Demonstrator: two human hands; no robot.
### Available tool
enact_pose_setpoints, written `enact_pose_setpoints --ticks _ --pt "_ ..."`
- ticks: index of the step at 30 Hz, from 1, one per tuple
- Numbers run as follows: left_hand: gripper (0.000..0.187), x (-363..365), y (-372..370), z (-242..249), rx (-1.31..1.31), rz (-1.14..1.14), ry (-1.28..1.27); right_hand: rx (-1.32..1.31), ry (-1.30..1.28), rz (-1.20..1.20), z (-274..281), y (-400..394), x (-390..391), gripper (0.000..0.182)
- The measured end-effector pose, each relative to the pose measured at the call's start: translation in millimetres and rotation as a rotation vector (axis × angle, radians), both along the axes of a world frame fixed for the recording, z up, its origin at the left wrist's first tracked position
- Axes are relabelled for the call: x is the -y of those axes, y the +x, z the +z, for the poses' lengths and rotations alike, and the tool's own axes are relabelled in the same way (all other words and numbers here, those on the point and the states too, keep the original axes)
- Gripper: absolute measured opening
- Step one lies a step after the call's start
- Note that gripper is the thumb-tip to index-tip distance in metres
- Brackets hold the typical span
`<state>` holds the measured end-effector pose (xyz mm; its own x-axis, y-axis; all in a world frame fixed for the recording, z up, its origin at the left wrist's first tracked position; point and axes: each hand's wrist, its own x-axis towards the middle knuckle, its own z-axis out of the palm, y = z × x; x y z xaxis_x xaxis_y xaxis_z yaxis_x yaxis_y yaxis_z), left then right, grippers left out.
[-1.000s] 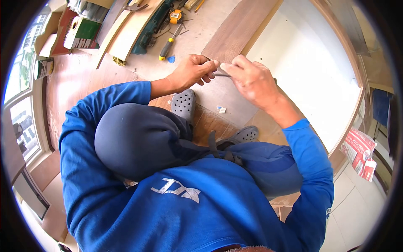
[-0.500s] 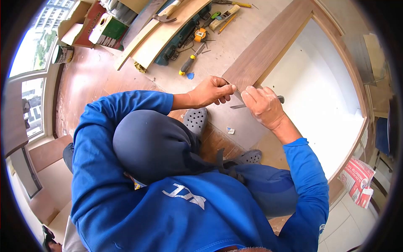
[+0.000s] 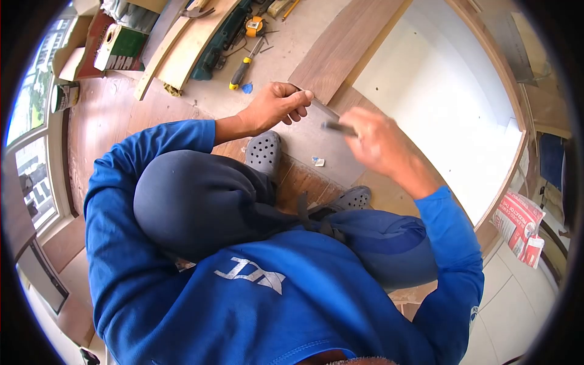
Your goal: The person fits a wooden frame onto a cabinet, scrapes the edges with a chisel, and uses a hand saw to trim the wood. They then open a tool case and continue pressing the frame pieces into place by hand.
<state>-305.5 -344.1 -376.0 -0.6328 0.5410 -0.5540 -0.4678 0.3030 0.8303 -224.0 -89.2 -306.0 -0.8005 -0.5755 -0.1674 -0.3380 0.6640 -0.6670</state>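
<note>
My left hand (image 3: pixel 281 108) is at the end of a wood-grain board (image 3: pixel 344 52), thumb and fingers pinched together beside its corner. What lies in the pinch is too thin to make out; a narrow dark edge runs from there toward my right hand (image 3: pixel 380 143). That hand, smeared by motion, is closed around a dark, slim tool (image 3: pixel 338 128) whose near end points left; an earlier view shows a thin blade on it. The board forms one side of a frame around a white panel (image 3: pixel 426 91).
Beyond my left hand lie a yellow-and-black screwdriver (image 3: pixel 241 73), an orange tape measure (image 3: pixel 254 25), a hammer (image 3: pixel 198 12) on wooden planks (image 3: pixel 194 55) and a teal power tool (image 3: pixel 210 61). A green-and-white can (image 3: pixel 120 48) stands at the left. A red-and-white bag (image 3: pixel 518 228) is at the right.
My right hand has pulled slightly away from my left, and the tool in it has turned, its blade no longer showing. The whole view has shifted, moving the scene up and left.
</note>
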Motion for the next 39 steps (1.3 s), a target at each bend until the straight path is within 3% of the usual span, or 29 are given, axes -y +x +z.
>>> enact_pose_setpoints --ticks 2,8,18,20,24,25,26,28,34,39 --pt "0.044 0 0 0 0.003 0.007 -0.003 -0.221 -0.103 -0.347 -3 -16 8 0.018" --pt "0.043 -1 1 2 -0.023 0.001 -0.003 0.019 0.06 -0.447 0 -36 27 0.023" --pt "0.05 -3 1 9 0.029 0.004 -0.001 -0.067 -0.034 -0.346 -8 -48 30 0.019" --pt "0.051 -5 -1 12 0.034 -0.01 -0.046 0.185 -0.039 -0.402 -7 -46 20 0.019" --pt "0.053 -7 2 11 -0.024 -0.011 -0.075 -0.002 0.046 -0.404 24 -33 15 0.014" --pt "0.053 -7 3 13 -0.027 -0.02 -0.086 0.094 0.147 -0.397 34 -33 13 0.015" --pt "0.053 -7 1 15 -0.047 -0.024 -0.1 0.102 0.155 -0.404 32 -27 9 0.015" --pt "0.053 -7 3 13 -0.029 -0.004 -0.087 -0.148 0.252 -0.254 26 -17 3 0.014" --pt "0.054 -7 2 11 -0.034 -0.013 -0.082 -0.283 0.296 -0.159 13 -14 12 0.009" --pt "0.054 -6 3 14 -0.029 -0.011 -0.081 -0.192 0.356 -0.137 16 -19 19 0.007"
